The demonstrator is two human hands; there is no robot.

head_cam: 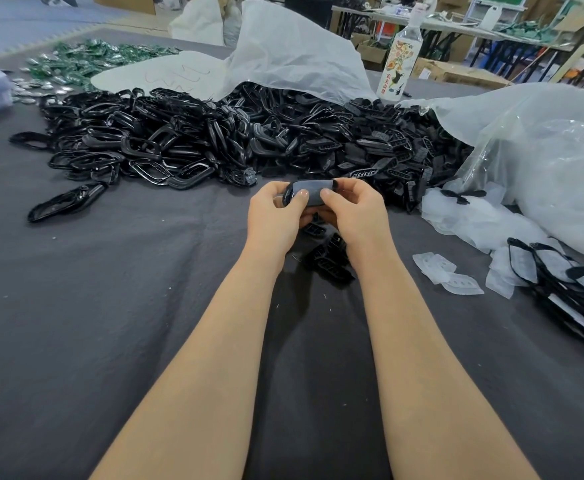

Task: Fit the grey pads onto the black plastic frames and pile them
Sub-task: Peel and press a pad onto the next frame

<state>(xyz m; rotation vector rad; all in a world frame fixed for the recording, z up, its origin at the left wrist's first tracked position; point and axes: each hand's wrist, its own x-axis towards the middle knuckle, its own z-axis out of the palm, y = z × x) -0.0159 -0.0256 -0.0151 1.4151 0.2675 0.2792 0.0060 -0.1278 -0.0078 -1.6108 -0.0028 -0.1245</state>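
Over the dark counter (pixel 110 306), a black frame (pixel 287 198) with a grey pad (pixel 313 190) on it is gripped by the left hand (pixel 276 213) and the right hand (pixel 352 211), with both thumbs pressed on the pad. A pile of fitted frames (pixel 567 282) is seen at the right. Farther back, a big heap of black frames (pixel 166 140) is spread.

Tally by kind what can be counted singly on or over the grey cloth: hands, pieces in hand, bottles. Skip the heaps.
Hands: 2, left hand and right hand
black frame with grey pad, pinched by both hands: 1
bottle, upright behind the heap: 1
Total: 4
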